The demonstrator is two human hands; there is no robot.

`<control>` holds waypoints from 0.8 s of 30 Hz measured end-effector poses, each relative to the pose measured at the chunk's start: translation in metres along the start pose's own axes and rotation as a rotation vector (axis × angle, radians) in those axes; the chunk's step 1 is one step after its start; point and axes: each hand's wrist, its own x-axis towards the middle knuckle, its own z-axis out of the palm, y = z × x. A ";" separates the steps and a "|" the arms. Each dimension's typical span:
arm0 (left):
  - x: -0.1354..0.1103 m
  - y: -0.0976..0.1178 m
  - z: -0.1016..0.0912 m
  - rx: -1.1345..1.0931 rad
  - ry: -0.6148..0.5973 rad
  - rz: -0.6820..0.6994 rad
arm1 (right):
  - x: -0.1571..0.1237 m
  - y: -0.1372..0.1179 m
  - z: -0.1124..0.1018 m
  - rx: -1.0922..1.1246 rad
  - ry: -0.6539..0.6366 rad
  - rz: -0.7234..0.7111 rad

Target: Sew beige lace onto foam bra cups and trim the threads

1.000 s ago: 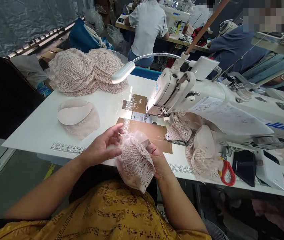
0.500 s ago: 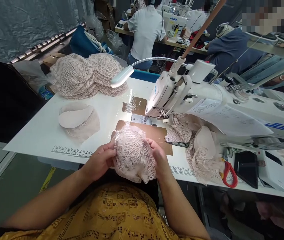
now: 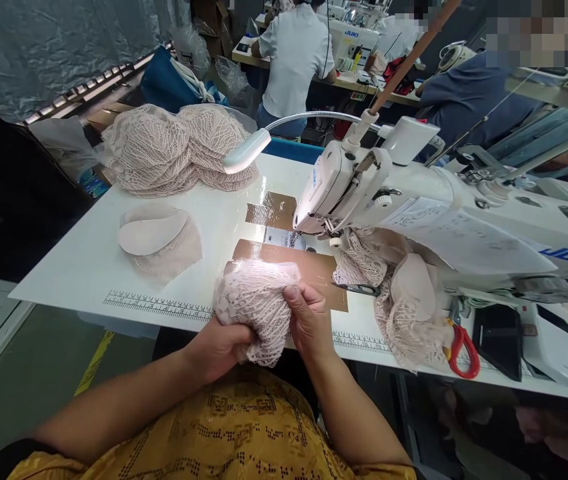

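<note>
A pale pink lace bra cup (image 3: 259, 297) is held between my two hands, just in front of the sewing machine (image 3: 364, 193). My left hand (image 3: 224, 347) grips its lower left side, thumb on top of the lace and fingers hidden beneath. My right hand (image 3: 309, 317) pinches the right edge between thumb and fingers. Under and behind the cup lies brown board (image 3: 314, 263) taped to the table, beside the machine's metal needle plate (image 3: 281, 238). More lace pieces with a smooth cup (image 3: 413, 283) lie bunched right of my right hand.
Stacked lace cups (image 3: 164, 150) stand at the back left, and a smooth cup on sheer fabric (image 3: 157, 233) lies nearer. Thread snips (image 3: 357, 288), red-handled scissors (image 3: 464, 353) and a dark phone (image 3: 497, 340) are at right. A lamp (image 3: 247, 152) hangs over the table (image 3: 74, 260). Co-workers sit beyond.
My left hand has shifted down and right, and the thumb now folds over the lace. The cup has turned and bunched narrower. My right hand has tilted inward, still gripping the edge.
</note>
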 end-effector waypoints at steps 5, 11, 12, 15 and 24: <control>-0.016 0.028 -0.022 0.618 -0.498 -0.073 | 0.012 -0.019 -0.016 0.109 0.180 -0.114; -0.019 0.078 -0.024 1.174 -0.276 0.528 | 0.003 -0.023 -0.017 -0.231 -0.190 0.065; -0.015 0.079 -0.023 1.280 -0.205 0.606 | 0.000 -0.023 -0.015 -0.291 -0.264 0.067; 0.000 0.076 -0.021 1.391 -0.228 0.611 | -0.007 -0.025 -0.009 -0.468 -0.391 0.020; 0.006 0.066 -0.016 0.991 -0.261 0.377 | -0.007 -0.029 -0.007 -0.661 -0.358 -0.254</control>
